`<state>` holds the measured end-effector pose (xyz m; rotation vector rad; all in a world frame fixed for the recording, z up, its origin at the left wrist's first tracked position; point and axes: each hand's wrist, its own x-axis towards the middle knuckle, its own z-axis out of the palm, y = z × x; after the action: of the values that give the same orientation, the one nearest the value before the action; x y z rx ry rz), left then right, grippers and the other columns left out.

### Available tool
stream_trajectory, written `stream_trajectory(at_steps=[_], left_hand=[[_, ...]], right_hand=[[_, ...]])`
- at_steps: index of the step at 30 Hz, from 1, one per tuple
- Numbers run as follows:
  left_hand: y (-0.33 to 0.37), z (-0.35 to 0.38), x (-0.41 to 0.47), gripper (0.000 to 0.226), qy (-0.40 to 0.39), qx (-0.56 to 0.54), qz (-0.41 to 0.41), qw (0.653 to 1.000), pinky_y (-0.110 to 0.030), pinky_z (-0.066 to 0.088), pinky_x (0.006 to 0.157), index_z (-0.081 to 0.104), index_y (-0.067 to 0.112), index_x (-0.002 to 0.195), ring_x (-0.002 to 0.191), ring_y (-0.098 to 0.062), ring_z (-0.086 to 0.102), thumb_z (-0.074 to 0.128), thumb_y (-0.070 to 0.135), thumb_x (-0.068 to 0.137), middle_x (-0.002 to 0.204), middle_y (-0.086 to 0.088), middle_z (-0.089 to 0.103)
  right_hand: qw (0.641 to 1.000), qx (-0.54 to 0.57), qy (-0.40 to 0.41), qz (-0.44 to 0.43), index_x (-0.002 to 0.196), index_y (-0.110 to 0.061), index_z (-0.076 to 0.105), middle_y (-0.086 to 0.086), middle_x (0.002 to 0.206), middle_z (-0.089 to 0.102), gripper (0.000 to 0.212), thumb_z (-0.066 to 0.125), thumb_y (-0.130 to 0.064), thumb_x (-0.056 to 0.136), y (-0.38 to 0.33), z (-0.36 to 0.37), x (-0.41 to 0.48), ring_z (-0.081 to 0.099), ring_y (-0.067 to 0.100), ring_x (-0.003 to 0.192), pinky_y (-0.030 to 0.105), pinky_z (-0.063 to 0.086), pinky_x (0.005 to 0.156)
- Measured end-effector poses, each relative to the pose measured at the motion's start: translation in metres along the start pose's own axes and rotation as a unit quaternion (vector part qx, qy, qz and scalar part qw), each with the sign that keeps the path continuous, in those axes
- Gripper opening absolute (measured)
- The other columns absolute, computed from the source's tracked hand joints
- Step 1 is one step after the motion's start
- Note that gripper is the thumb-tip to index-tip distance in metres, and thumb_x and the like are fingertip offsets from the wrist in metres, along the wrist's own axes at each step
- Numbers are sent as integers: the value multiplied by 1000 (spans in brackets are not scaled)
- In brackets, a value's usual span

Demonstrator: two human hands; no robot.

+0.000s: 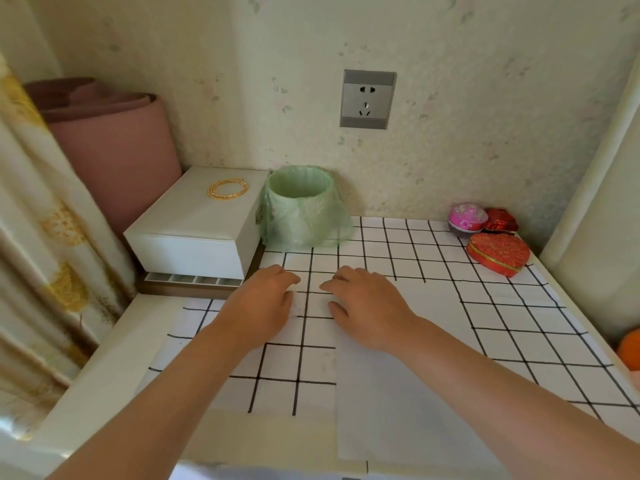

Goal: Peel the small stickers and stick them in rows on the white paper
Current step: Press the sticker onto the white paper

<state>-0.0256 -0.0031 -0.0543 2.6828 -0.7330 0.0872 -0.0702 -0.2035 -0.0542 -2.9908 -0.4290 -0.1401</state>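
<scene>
White paper with a black hand-drawn grid (381, 261) covers the tabletop. A plain white sheet (391, 403) lies on it at the front right, under my right forearm. Both hands sit side by side on the grid, fingers bent downward. My left hand (263, 303) pinches a small pale, see-through sticker sheet (298, 306) between thumb and fingers; it is blurred and mostly hidden. My right hand (367, 306) rests on the paper with its fingertips pointing at that piece, thumb apart from the fingers. No single sticker can be made out.
A small bin lined with a green bag (301, 206) stands just behind the hands. A white box (197, 230) sits at the back left, over a tray of compartments (192, 280). A red heart-shaped tin (498, 252) and a pink ball (467, 216) are at the back right.
</scene>
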Motion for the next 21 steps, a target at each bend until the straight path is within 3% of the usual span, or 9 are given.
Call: stream_trajectory(at_steps=[5,9,12,17,21], left_hand=[[-9,1,-13,45,-19,13,1,1000,-25,32,109,46,16,145,130,-17,42,48,30,102,141,-1,50],[-13,3,-17,41,-20,21,15,999,-26,36,104,49,15,142,120,-18,44,49,26,103,132,-4,54],[-16,6,-16,48,-7,-10,-4,1000,-24,34,105,45,19,145,125,-17,41,56,27,99,134,-1,51],[-16,6,-12,54,26,-68,-23,997,-21,40,99,50,21,142,123,-15,46,68,20,91,130,1,49],[-13,-1,-10,35,56,-116,-58,990,-17,43,87,58,23,130,109,-11,56,61,14,96,122,3,57]], right_hand=[[999,28,7,-28,132,-22,61,0,121,59,35,50,-34,100,-27,8,13,57,24,108,40,47,89],[1000,18,14,9,123,-22,65,0,118,58,36,44,-42,102,-39,15,21,54,23,108,37,44,87],[999,14,13,27,117,-23,67,-1,117,57,35,45,-46,101,-42,18,25,51,21,107,35,42,86],[997,53,13,46,128,-28,63,-2,122,57,36,53,-46,98,-41,18,24,50,21,112,36,43,92],[992,97,4,76,134,-29,60,-2,128,58,40,54,-45,98,-41,14,25,50,21,119,38,42,99]])
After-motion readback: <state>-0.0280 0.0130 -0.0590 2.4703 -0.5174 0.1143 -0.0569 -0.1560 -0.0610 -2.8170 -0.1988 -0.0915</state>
